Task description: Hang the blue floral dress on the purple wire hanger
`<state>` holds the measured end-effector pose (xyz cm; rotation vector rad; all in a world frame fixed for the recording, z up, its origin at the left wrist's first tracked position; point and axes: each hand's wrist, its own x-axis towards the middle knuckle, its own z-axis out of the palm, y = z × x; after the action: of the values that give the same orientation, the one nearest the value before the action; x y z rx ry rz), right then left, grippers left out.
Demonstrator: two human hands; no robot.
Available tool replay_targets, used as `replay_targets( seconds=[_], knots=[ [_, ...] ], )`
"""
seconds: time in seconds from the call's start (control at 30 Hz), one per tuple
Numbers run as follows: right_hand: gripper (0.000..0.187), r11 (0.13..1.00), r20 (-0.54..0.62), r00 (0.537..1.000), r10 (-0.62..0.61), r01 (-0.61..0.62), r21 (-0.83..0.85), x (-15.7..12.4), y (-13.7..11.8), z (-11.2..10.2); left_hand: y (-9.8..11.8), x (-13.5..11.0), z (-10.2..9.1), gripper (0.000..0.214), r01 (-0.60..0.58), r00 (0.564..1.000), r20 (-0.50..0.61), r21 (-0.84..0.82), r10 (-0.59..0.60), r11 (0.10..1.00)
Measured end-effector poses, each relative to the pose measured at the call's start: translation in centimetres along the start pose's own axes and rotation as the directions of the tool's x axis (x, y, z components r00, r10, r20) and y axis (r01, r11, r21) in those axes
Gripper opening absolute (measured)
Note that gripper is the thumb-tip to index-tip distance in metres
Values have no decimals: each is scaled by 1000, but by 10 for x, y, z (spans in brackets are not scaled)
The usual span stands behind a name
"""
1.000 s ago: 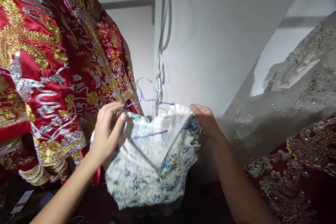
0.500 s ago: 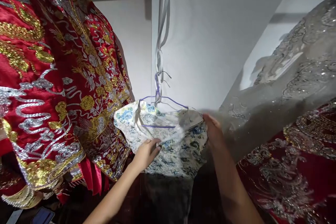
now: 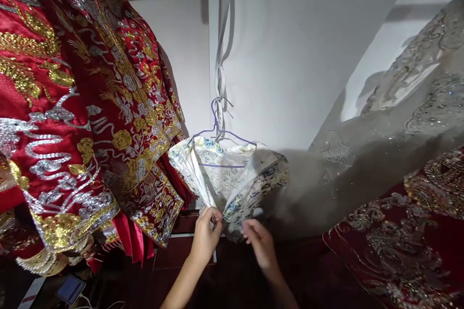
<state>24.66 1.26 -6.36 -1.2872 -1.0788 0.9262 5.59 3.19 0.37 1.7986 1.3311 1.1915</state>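
Observation:
A white garment with a blue and yellow floral print, seemingly a blouse (image 3: 232, 186), hangs on a thin purple wire hanger (image 3: 232, 132) against the white wall. My left hand (image 3: 207, 227) is closed on the lower part of its front neckline edge, pulling the fabric down into a V. To the right of the lower front, my right hand (image 3: 259, 244) is held a little apart from the cloth, fingers bent and slightly blurred. Whether the right fingers touch the cloth or hold anything is unclear.
A red jacket (image 3: 123, 106) with gold and silver embroidery hangs close on the left. White straps (image 3: 224, 19) hold up the hanger. On the right hang a sheer beaded white fabric (image 3: 435, 106) and a dark red beaded garment (image 3: 406, 246). A phone (image 3: 70, 288) lies lower left.
My right hand has left the blouse's right shoulder and moved down and left towards the lower front. My left hand has moved slightly lower, drawing the neckline down.

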Motion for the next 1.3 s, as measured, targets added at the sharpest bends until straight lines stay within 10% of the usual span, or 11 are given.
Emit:
replay_targets(
  seconds=[0.2, 0.37, 0.5, 0.83, 0.97, 1.1, 1.3],
  knots=[
    [31, 949, 215, 955, -203, 246, -198, 5, -13, 35, 18, -23, 30, 10, 83, 984, -136, -212, -114, 974],
    [9, 944, 388, 892, -233, 303, -129, 17, -33, 36, 18, -36, 44, 29, 165, 876, -278, -595, -394, 787],
    [13, 977, 304, 932, -199, 213, -11, 7, -25, 27, 17, -40, 42, 30, 274, 881, -108, -678, -461, 682],
    [20, 987, 255, 955, -152, 158, -4, 22, -24, 16, 23, -15, 21, 32, 351, 936, 177, -472, -303, 809],
    [22, 987, 244, 957, -154, 161, -7, 15, -13, 31, 21, -10, 17, 32, 455, 890, 312, -613, -331, 646],
    [24, 985, 192, 967, -166, 171, -7, 2, 6, 55, 32, 18, 4, 30, 502, 824, 333, -803, -458, 321],
    [31, 975, 110, 977, -181, 193, -111, 13, 20, 70, 91, 106, -48, 27, 287, 940, 178, -875, -293, 390]
  ],
)
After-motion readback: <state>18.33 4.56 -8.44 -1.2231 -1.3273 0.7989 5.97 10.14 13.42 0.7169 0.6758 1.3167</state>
